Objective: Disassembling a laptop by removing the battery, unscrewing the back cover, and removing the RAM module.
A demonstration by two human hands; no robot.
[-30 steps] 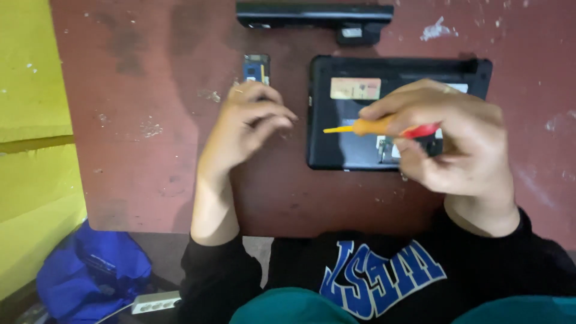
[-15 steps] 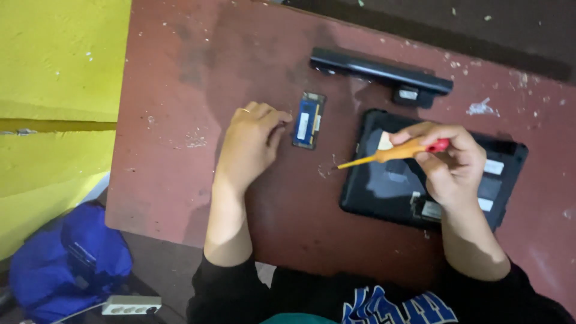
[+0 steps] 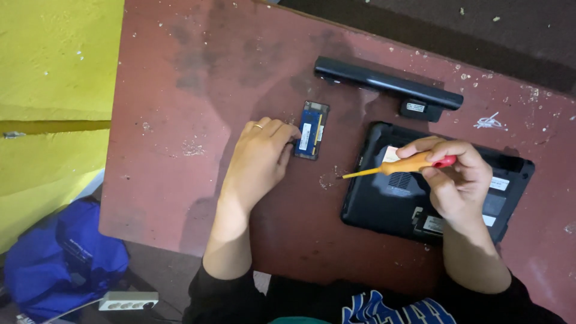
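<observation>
The left hand (image 3: 261,159) lay curled on the table (image 3: 180,108), fingertips touching a blue memory module (image 3: 312,129) near its middle. The right hand (image 3: 459,177) pinched a yellow screwdriver (image 3: 399,166) over the upturned black laptop (image 3: 384,198) toward the right edge.

The left hand (image 3: 259,161) is lying palm down, fingers curled loosely forward, forearm reaching straight out from the body. The right hand (image 3: 459,180) is hovering higher, fingers pinched closed in a grip, wrist bent, forearm angling inward.
</observation>
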